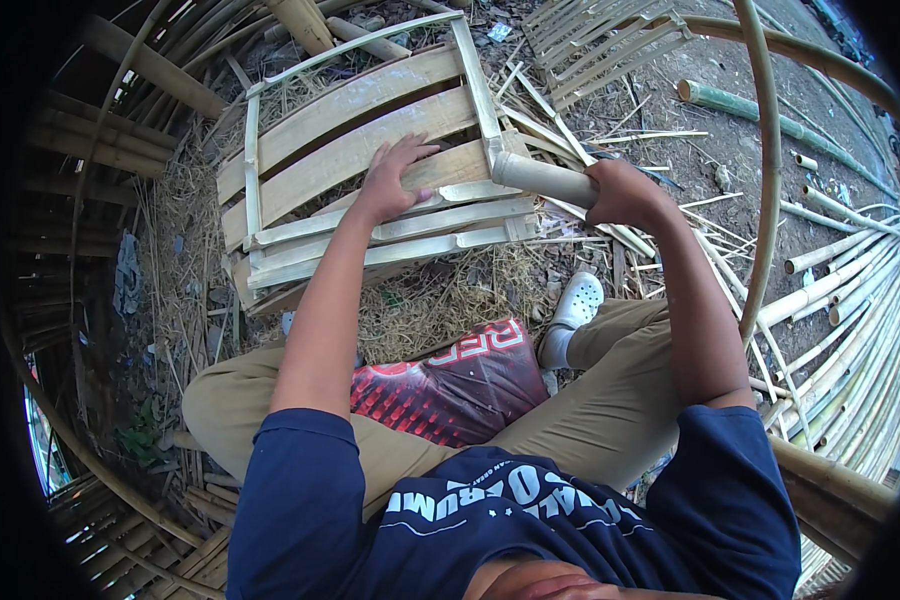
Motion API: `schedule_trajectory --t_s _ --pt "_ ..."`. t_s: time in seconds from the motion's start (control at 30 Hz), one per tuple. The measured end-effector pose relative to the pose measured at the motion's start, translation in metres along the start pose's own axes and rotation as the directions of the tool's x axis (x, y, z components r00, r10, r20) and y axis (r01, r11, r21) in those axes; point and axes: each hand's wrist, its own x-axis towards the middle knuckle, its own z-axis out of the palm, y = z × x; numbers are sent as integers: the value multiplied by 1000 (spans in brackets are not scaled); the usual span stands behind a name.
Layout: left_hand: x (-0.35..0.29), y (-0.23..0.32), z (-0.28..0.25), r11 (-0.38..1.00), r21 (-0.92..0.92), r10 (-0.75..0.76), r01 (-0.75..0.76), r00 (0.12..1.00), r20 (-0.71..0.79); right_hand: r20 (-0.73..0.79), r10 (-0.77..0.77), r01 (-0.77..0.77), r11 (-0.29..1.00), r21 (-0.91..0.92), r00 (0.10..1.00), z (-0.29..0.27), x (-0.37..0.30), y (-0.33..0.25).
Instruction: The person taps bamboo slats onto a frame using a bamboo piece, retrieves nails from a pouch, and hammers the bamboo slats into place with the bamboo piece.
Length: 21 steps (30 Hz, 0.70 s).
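A bamboo frame [252, 160] of pale split strips sits on a base of wide wooden slats [360, 98] in front of me. Across its near side run several stacked pale strips [390, 240]. My left hand [398, 182] lies on the frame, fingers spread over the slats and thumb by a near strip. In my right hand [625, 193] is a short, thick bamboo tube [550, 178], gripped at its right end. The tube's left end is at the frame's near right corner, touching or just above it; I cannot tell which.
Split bamboo strips and straw litter the ground. Another slatted bamboo panel [600, 45] lies at the far right. Long bamboo poles [840, 350] are piled on the right, with a curved pole [767, 170] standing nearer. A printed red and dark cloth [460, 390] lies between my legs.
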Motion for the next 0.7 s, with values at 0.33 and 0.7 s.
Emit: schedule_trajectory --t_s 0.33,0.7 --pt "1 -7 -6 999 -44 -3 4 1000 22 147 88 -170 615 770 985 54 30 -38" --pt "33 -24 -19 998 -36 -43 42 998 -47 -7 206 -119 593 797 978 16 81 -51"
